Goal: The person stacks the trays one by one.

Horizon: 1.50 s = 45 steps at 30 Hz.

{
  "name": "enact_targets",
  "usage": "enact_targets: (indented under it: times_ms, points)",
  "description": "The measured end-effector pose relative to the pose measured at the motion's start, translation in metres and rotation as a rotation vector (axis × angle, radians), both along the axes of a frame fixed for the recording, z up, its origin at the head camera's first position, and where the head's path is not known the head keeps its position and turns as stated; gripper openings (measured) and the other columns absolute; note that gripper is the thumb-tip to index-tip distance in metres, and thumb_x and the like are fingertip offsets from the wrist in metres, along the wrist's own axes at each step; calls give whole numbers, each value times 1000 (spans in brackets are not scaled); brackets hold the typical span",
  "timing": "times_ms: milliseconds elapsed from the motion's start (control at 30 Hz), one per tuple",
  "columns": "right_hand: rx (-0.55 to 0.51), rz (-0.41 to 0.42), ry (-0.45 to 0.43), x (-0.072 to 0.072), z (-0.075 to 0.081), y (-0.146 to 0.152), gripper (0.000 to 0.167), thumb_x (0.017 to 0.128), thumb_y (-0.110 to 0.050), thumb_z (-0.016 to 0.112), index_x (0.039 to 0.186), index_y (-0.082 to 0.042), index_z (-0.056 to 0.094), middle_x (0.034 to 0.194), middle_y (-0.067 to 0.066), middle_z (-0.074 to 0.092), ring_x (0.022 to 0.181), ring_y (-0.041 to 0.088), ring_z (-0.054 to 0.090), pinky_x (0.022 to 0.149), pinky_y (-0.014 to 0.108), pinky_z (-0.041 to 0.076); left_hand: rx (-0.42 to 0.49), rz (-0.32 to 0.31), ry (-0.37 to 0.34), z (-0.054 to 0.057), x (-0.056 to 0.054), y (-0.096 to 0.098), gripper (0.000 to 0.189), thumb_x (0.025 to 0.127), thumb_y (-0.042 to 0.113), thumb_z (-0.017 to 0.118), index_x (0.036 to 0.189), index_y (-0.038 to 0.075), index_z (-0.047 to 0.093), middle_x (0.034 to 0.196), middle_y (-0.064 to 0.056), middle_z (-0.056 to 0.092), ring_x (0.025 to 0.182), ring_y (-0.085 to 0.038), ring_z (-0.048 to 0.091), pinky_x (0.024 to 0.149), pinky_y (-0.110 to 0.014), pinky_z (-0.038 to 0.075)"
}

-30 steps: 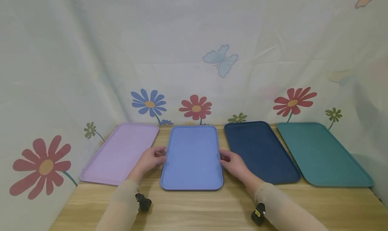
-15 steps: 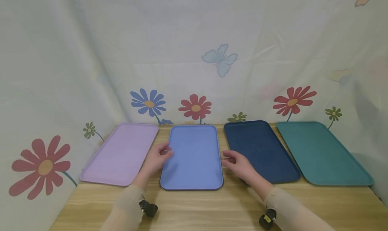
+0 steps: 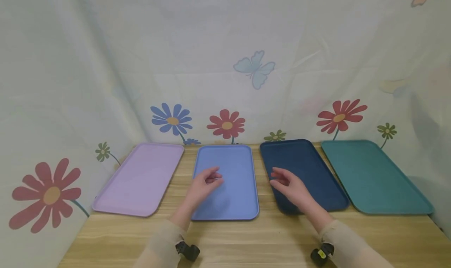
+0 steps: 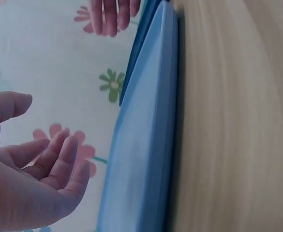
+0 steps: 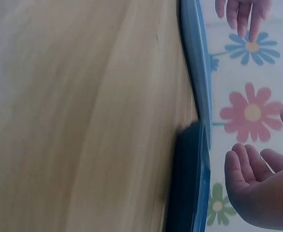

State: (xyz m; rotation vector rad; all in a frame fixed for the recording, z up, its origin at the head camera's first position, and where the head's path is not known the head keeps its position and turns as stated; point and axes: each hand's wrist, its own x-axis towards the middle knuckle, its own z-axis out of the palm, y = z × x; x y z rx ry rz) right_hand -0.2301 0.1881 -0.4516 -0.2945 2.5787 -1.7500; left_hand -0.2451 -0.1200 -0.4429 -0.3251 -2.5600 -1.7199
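My left hand hovers over the left part of a light blue tray, its fingers loosely bent around nothing. In the left wrist view that hand is held apart from the tray's raised rim. Over the left edge of a navy blue tray is my right hand, also holding nothing, thumb and fingers spread apart. The right wrist view has this hand clear of the navy tray's rim. Both trays lie flat.
A lilac tray lies at the left and a teal tray at the far right, all in one row on the wooden table. Behind them hangs a flowered curtain.
Both hands have let go of the light blue tray's sides and moved right. The left hand now hangs over that tray, the right over the navy one. The trays have stayed in place.
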Motion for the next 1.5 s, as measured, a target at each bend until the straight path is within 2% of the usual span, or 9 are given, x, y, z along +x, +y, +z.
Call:
enact_targets:
  times_ms: [433,700,767,967,1067,1200,1300,1367,1500]
  points:
    - [-22,-79,-3,1,6,38,62,100,-25,61,150,2,36,141,25,51,127,39,48,104,49,42,66,-109,-25,-5,16,40,54,92,20,70,138,-3,54,115,-13,68,105,-29,63,92,-42,51]
    - [-16,-127,20,2,4,58,63,100,-29,60,152,-1,35,142,23,50,127,36,48,90,14,45,105,-132,-32,-8,19,61,56,92,19,69,139,-6,52,116,-15,67,105,-30,62,91,-38,51]
    - [-30,-132,27,2,3,63,63,101,-28,60,152,-1,35,142,24,50,124,29,51,87,11,44,115,-134,-33,-8,20,67,56,91,18,69,138,-6,52,116,-16,67,104,-31,62,89,-36,52]
    - [-60,-141,69,0,5,75,62,101,-23,59,151,4,33,140,30,49,102,-10,53,84,11,48,148,-131,-47,-7,24,84,56,90,16,70,139,-5,52,119,-18,65,107,-32,62,88,-36,52]
    - [-78,-157,109,-2,5,82,61,101,-20,59,150,7,33,137,32,50,98,-12,54,82,11,48,167,-137,-61,-5,26,92,58,90,16,69,140,-6,50,122,-20,64,109,-32,62,89,-36,52]
    - [-122,-194,153,-6,5,96,60,100,-16,60,149,8,34,126,5,63,98,-10,55,82,10,48,205,-138,-76,-4,28,101,60,89,15,70,140,-6,49,123,-20,64,109,-32,61,88,-35,53]
    - [-106,-218,167,-10,3,107,61,100,-17,60,149,7,34,118,-14,61,99,-11,53,83,8,46,230,-132,-89,-5,30,108,61,88,14,71,141,-5,49,124,-20,62,110,-32,60,88,-34,52]
    - [-51,-228,167,-12,1,114,63,100,-21,60,150,6,33,123,-7,63,99,-13,50,83,6,43,241,-136,-90,-6,31,113,62,87,12,71,142,-6,47,126,-22,61,111,-33,60,89,-36,52]
    - [59,-229,174,-16,0,127,65,101,-21,60,151,6,30,136,27,53,98,-15,46,81,5,41,232,-142,-98,-11,35,122,65,86,11,74,142,-7,46,132,-24,57,115,-35,58,91,-37,52]
